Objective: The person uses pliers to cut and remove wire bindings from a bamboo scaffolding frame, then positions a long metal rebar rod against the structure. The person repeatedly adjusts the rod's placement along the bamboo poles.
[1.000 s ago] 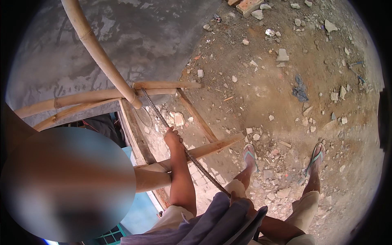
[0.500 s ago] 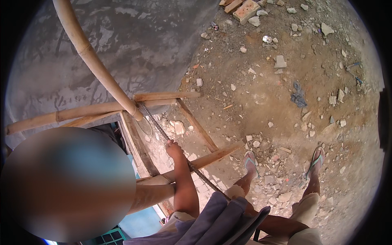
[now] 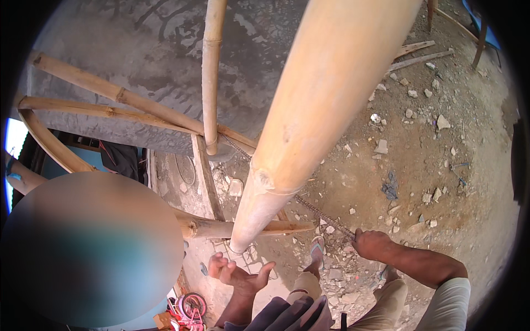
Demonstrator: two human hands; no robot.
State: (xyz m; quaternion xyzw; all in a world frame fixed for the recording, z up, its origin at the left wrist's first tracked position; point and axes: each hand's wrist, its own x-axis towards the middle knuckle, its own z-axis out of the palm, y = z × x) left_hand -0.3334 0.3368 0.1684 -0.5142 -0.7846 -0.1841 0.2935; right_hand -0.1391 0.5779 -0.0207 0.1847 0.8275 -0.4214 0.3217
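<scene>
My right hand (image 3: 373,245) is closed round the near end of a dark ribbed steel rebar (image 3: 326,214). From there the bar slants up and leftward, passes behind a thick bamboo pole (image 3: 326,94), and reappears near the end of a thinner upright bamboo pole (image 3: 211,83). My left hand (image 3: 237,275) is raised, palm up, with fingers spread and holding nothing. Just above its fingers is the lower end of the thick pole; whether they touch I cannot tell. A horizontal bamboo piece (image 3: 212,227) runs behind that pole end.
Bamboo rails (image 3: 118,96) and a wooden post (image 3: 207,179) stand before the grey cement wall (image 3: 154,33). Rubble (image 3: 381,146) covers the ground at right. A pink bicycle (image 3: 192,309) is at lower left, beside a large blurred patch hiding what lies there.
My left hand has let go of the rebar and opened lower down. My right hand, previously hidden, now grips the bar's near end. The thick bamboo pole has come into view, which has shifted.
</scene>
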